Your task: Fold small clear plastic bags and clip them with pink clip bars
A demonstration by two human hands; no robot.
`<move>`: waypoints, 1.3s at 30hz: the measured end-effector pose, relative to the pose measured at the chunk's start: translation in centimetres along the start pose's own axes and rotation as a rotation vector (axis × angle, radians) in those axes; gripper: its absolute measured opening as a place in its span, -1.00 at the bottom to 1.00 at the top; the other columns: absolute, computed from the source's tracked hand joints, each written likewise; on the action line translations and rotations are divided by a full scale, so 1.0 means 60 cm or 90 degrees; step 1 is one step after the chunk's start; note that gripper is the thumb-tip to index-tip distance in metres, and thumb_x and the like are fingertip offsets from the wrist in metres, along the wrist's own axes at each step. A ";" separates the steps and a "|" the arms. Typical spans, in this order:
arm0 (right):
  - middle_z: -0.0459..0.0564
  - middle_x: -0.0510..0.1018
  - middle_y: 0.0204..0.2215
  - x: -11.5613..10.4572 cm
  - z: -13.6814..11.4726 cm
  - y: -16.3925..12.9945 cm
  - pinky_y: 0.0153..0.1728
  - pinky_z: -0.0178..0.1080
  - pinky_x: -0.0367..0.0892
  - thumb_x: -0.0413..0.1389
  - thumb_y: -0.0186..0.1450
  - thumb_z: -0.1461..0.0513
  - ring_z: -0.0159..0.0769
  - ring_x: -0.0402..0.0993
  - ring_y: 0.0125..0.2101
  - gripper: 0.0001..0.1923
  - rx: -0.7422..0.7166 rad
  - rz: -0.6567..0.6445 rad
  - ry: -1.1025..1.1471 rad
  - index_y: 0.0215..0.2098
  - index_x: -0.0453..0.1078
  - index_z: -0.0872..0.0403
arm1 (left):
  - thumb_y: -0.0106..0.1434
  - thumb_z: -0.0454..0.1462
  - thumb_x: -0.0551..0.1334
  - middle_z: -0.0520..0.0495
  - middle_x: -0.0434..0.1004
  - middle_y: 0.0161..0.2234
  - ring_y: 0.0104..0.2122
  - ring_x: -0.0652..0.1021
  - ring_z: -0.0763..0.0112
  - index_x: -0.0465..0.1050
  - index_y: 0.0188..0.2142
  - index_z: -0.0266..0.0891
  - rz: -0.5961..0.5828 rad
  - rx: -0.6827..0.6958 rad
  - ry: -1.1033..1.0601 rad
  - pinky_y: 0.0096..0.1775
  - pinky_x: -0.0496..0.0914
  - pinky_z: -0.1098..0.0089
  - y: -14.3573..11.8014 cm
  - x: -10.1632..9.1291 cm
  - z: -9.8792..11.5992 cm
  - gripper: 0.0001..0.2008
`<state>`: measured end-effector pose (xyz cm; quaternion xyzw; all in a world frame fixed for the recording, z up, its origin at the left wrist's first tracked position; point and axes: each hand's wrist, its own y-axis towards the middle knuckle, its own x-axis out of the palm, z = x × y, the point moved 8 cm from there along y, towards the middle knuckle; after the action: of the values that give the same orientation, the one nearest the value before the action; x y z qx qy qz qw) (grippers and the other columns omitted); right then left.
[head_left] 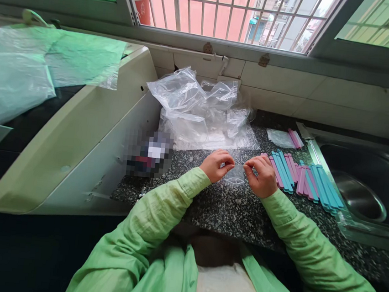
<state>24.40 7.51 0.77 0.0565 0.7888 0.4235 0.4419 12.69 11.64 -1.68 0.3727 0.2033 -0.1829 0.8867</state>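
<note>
Between my hands is a small clear plastic bag (pixel 235 175), its lower edge hanging over the dark speckled counter. My left hand (pixel 217 165) pinches its upper left edge between thumb and fingers. At the upper right edge, my right hand (pixel 261 174) pinches it in the same way. Just right of my right hand lie rows of flat pink and blue plastic strips (pixel 283 172), which look like bag sealing clips. Farther back, a single pink clip (pixel 295 139) sits on a flat clear bag (pixel 279 138).
Crumpled clear plastic bags (pixel 198 105) are heaped by the tiled wall. A metal sink (pixel 361 199) is set in at the right. On the left stands a white appliance (pixel 107 124) with plastic bags (pixel 82 57) on top. Beside it is a blurred dark object (pixel 150 154).
</note>
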 end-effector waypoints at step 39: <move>-0.07 0.42 -0.58 0.032 -0.001 -0.005 -0.40 -0.22 0.24 0.05 0.20 0.27 -0.33 0.29 -0.48 -0.85 0.048 -0.100 0.117 -0.54 0.28 0.06 | 0.10 -0.33 0.19 0.01 0.34 -0.55 -0.50 0.33 0.54 0.37 -0.53 -0.30 0.069 -0.039 -0.106 -0.43 0.28 0.48 0.000 -0.013 -0.008 -0.89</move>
<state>23.30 8.16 -0.67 -0.0278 0.8434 0.3608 0.3972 11.93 12.12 -1.57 0.3394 0.1141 -0.1589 0.9201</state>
